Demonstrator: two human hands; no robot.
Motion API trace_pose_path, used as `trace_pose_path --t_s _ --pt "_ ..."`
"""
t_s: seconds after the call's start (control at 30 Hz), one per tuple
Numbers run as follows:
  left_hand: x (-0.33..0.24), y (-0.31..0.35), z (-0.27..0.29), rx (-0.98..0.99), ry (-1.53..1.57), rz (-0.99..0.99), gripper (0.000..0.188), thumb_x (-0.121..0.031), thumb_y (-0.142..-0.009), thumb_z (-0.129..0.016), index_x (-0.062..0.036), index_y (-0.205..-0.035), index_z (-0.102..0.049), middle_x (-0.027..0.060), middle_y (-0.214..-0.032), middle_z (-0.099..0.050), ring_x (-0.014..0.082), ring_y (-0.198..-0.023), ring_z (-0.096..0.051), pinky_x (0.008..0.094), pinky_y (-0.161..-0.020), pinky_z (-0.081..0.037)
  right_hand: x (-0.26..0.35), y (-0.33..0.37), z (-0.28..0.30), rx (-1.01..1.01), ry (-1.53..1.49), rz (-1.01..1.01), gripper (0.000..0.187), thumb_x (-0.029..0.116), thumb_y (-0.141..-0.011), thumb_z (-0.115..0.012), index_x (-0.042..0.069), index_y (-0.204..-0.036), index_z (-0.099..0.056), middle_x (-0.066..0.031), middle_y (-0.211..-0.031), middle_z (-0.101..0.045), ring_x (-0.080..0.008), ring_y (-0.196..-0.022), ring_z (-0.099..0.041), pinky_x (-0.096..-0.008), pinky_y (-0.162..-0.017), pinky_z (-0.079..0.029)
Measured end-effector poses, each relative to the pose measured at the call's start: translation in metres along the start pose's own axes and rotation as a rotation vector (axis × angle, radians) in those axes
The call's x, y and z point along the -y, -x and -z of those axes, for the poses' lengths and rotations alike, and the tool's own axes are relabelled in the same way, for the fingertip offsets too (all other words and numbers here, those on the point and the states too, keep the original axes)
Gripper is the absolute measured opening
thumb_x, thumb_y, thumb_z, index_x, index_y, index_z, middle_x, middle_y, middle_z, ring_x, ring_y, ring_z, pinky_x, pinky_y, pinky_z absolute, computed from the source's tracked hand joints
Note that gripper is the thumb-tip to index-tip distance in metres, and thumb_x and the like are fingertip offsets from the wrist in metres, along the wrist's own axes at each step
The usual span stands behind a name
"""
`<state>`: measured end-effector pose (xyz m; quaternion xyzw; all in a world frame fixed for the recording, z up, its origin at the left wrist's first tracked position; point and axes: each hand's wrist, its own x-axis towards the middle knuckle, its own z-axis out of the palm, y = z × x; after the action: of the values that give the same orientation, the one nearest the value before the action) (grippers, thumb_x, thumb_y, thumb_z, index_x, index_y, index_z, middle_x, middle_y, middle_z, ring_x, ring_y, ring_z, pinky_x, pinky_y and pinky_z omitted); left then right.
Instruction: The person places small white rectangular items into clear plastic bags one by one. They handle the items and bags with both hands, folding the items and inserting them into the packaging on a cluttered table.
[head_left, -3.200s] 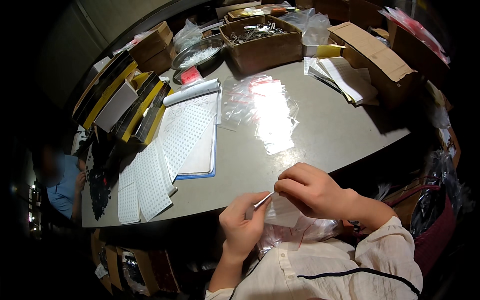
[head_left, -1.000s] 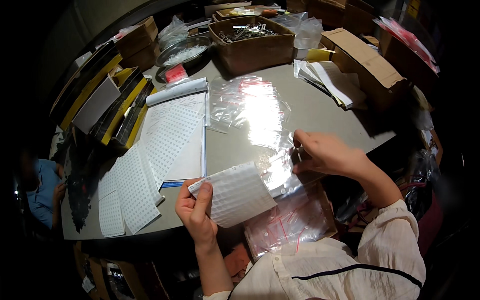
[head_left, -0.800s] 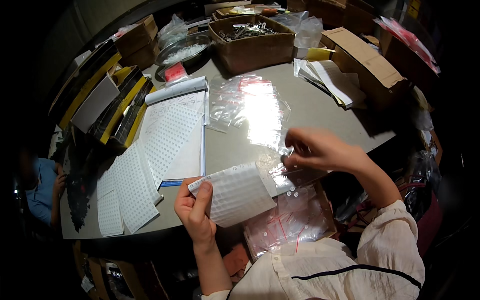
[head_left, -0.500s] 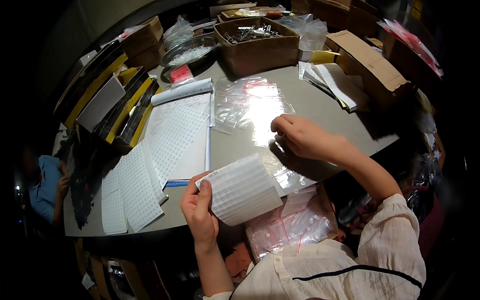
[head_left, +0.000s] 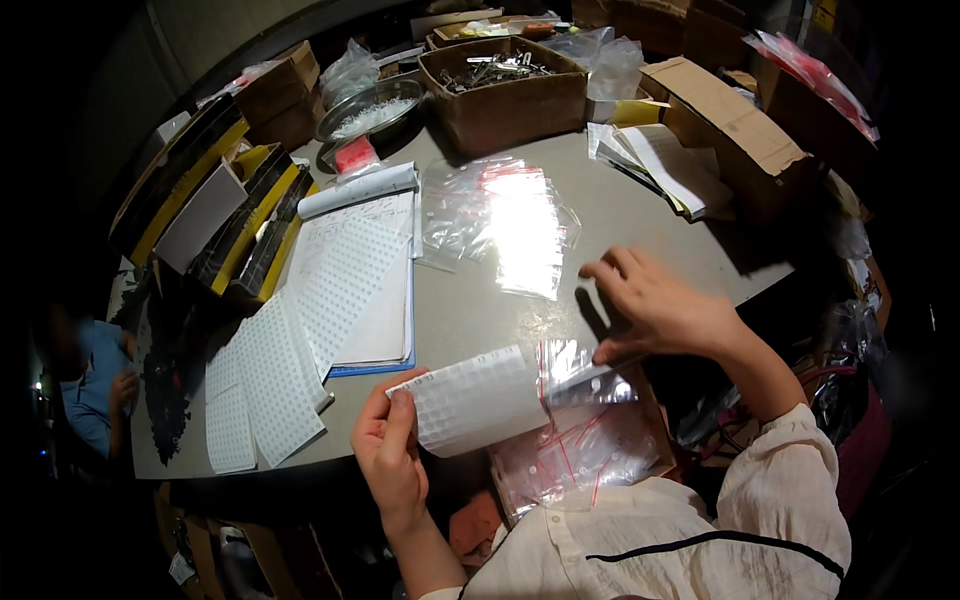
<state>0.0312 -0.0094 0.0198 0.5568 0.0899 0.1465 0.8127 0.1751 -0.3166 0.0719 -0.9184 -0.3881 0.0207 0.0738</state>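
My left hand [head_left: 390, 450] grips a white sheet of small round stickers [head_left: 480, 402] by its left edge, thumb on top. A few printed stickers remain along the sheet's upper edge; the rest looks bare backing. My right hand [head_left: 665, 305] is held over the table's near edge with its fingers spread. Its thumb is close to a clear zip bag [head_left: 572, 362] with a red seal line; whether they touch I cannot tell. Below the sheet, a box of clear red-lined zip bags [head_left: 590, 455] sits against my lap, several bearing small round stickers.
Flat zip bags [head_left: 525, 235] lie glaring mid-table. Left of them are a clipboard [head_left: 385, 368] and printed sticker sheets [head_left: 275, 385]. Behind stand a carton of metal parts [head_left: 500, 110] and a bowl [head_left: 370, 112]. Cartons [head_left: 725, 115] line the right; a person [head_left: 95, 375] sits far left.
My right hand has moved right and its pinched fingers have spread apart. The bag at the table edge has shifted, its red seal line now showing. The sticker sheet has tilted slightly.
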Motion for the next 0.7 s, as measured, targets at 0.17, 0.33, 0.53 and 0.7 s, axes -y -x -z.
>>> trace_pose_path --t_s 0.17,0.33,0.53,0.7 --pt "-0.008 0.016 -0.008 0.0 -0.184 -0.051 0.023 -0.014 -0.099 -0.065 0.0066 -0.106 -0.072 0.0082 -0.094 -0.073 0.0092 -0.085 -0.063 0.0214 -0.08 -0.047 0.025 0.013 0.011 0.187 -0.25 0.199 0.054 0.037 -0.089 -0.078 0.003 -0.125 -0.057 -0.0182 -0.125 -0.054 -0.0378 -0.12 -0.05 -0.0441 -0.102 -0.045" --pt "-0.004 0.026 -0.034 0.031 -0.239 -0.111 0.012 -0.003 -0.096 -0.07 0.0059 -0.103 -0.074 0.0028 -0.088 -0.072 0.0061 -0.078 -0.062 0.0198 -0.072 -0.049 0.052 0.006 0.015 -0.105 -0.542 0.314 0.032 0.016 -0.091 -0.07 0.003 -0.118 -0.058 -0.0159 -0.112 -0.06 -0.0346 -0.107 -0.059 -0.0419 -0.093 -0.049" --pt "0.008 0.03 -0.053 0.027 -0.414 -0.219 0.01 -0.004 -0.092 -0.077 0.0032 -0.089 -0.071 -0.0001 -0.08 -0.07 0.0042 -0.072 -0.059 0.0191 -0.068 -0.046 0.083 -0.007 0.003 -0.097 -0.624 0.345 0.032 0.003 -0.081 -0.067 0.003 -0.111 -0.058 -0.0162 -0.105 -0.06 -0.0385 -0.102 -0.06 -0.0439 -0.086 -0.05" --pt "0.01 0.023 -0.056 -0.035 -0.503 -0.239 0.013 -0.007 -0.089 -0.079 0.0034 -0.085 -0.072 0.0057 -0.072 -0.073 0.0063 -0.067 -0.061 0.0232 -0.065 -0.05 0.089 -0.011 -0.011 -0.265 -0.464 0.293 0.02 0.007 -0.082 -0.068 0.004 -0.099 -0.059 -0.0133 -0.094 -0.059 -0.036 -0.092 -0.061 -0.0438 -0.08 -0.051"
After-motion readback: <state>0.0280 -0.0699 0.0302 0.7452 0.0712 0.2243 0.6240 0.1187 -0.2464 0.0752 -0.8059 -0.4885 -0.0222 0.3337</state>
